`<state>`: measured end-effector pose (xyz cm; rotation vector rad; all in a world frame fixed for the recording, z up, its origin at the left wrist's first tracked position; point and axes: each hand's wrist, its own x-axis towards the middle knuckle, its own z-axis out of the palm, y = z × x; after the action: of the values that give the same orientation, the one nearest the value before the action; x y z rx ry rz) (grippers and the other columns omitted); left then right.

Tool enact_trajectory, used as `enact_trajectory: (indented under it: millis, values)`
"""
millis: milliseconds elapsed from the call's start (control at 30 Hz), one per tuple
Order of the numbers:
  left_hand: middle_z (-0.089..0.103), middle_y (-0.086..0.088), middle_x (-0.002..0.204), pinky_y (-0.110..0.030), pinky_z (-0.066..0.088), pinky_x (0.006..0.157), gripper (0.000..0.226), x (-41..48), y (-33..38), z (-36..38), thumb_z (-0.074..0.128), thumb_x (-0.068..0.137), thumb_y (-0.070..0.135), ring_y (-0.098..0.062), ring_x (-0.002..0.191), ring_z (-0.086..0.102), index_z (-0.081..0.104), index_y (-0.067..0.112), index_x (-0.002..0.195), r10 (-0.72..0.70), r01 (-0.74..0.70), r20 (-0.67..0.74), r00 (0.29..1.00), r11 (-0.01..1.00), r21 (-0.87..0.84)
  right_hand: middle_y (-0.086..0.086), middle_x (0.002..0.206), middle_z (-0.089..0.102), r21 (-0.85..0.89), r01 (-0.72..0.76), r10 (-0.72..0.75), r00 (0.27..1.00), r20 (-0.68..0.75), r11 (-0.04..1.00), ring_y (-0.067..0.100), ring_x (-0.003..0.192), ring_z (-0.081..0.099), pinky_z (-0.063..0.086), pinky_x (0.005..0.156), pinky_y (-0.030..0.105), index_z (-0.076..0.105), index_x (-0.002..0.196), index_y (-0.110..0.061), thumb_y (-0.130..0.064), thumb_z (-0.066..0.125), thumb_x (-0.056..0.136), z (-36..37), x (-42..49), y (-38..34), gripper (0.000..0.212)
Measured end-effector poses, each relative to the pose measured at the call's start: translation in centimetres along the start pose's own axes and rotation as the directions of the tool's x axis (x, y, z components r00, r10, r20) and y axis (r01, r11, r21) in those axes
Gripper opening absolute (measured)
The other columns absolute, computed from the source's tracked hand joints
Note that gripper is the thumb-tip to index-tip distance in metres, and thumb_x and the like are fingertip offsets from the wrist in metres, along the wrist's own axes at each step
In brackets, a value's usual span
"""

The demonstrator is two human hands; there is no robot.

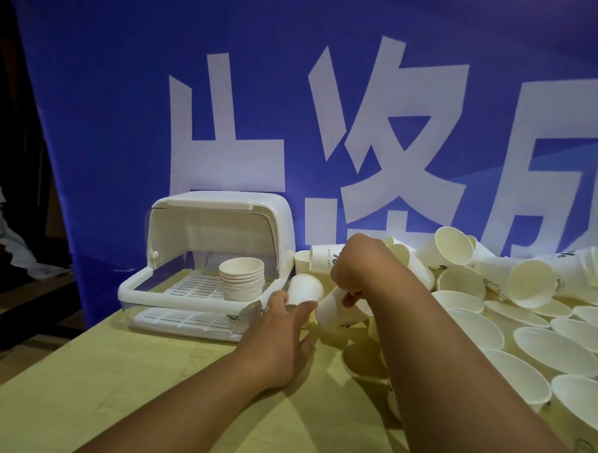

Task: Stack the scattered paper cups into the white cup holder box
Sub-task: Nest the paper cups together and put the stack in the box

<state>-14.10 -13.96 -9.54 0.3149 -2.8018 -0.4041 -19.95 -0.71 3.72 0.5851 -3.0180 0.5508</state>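
Observation:
The white cup holder box [140,289] stands open at the table's left, its clear lid flipped up. Inside it a short stack of paper cups [242,278] sits on the slatted tray. My left hand [279,331] reaches just right of the box and holds a white paper cup [303,288] between thumb and fingers. My right hand [357,266] hangs right beside it, fingers curled round the rim of a tilted printed paper cup [338,313]. The two cups nearly touch.
Several loose paper cups [531,284] lie piled across the right half of the yellow table [112,382], some on their sides, some nested. A blue banner with large white characters [227,120] hangs close behind. The table's left edge drops to a dark floor.

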Motion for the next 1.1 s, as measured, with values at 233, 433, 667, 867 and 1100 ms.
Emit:
enact_trajectory:
  millis: [233, 433, 667, 867, 1100]
  values:
    - [0.027, 0.000, 0.156, -0.044, 0.042, 0.111, 0.059, -0.1, 0.2, -0.2, 0.054, 0.103, 0.047, -0.029, 0.139, 0.044, 0.023, 0.056, 0.153, 0.026, -0.026, 0.073, 0.997, 1.000, -0.005, 0.005, 0.091, 0.052, 0.010, -0.005, 0.005, 0.999, -0.052, 1.000, 0.022, 0.082, 0.055, 0.049, 0.080, 0.031, 0.057, 0.128, -0.012, -0.014, 0.080, 0.083, -0.1, 0.6, 0.3, 0.050]
    - [0.035, -0.001, 0.153, -0.041, 0.043, 0.109, 0.053, -0.5, 0.4, -1.0, 0.053, 0.104, 0.043, -0.026, 0.135, 0.048, 0.029, 0.052, 0.151, 0.015, -0.010, 0.128, 0.992, 0.999, -0.040, 0.005, 0.088, 0.050, -0.055, 0.020, -0.020, 1.000, 0.000, 0.998, 0.022, 0.084, 0.056, 0.048, 0.078, 0.031, 0.055, 0.128, -0.012, -0.012, 0.081, 0.081, -0.2, 0.7, 0.0, 0.054]
    - [0.044, 0.001, 0.139, -0.042, 0.047, 0.104, 0.032, -2.5, 0.2, -6.0, 0.050, 0.104, 0.042, -0.021, 0.118, 0.052, 0.035, 0.055, 0.129, -0.010, 0.008, 0.290, 0.957, 1.000, 0.009, 0.004, 0.080, 0.048, -0.114, 0.045, -0.046, 0.999, -0.008, 0.993, 0.021, 0.075, 0.055, 0.049, 0.075, 0.031, 0.057, 0.120, -0.012, -0.013, 0.078, 0.082, -0.6, 1.2, 0.3, 0.044]
    - [0.060, 0.014, 0.111, -0.039, 0.057, 0.085, 0.042, -3.3, 0.8, -7.1, 0.054, 0.094, 0.068, -0.013, 0.098, 0.064, 0.036, 0.043, 0.124, -0.101, 0.110, 0.126, 0.987, 0.992, -0.063, 0.004, 0.086, 0.053, -0.143, 0.068, -0.068, 0.998, 0.007, 0.987, 0.023, 0.080, 0.056, 0.048, 0.075, 0.031, 0.059, 0.127, -0.011, -0.016, 0.078, 0.084, -0.5, 1.3, 0.0, 0.047]
    - [0.060, -0.001, 0.133, -0.047, 0.047, 0.105, 0.074, -2.3, 2.6, -3.5, 0.060, 0.088, 0.068, -0.032, 0.130, 0.047, 0.027, 0.040, 0.148, -0.137, 0.136, 0.020, 0.990, 0.990, 0.039, 0.007, 0.109, 0.060, -0.125, 0.108, -0.104, 0.994, 0.040, 0.986, 0.023, 0.093, 0.057, 0.051, 0.090, 0.033, 0.057, 0.134, -0.010, -0.016, 0.078, 0.087, 0.2, 1.4, 0.2, 0.052]
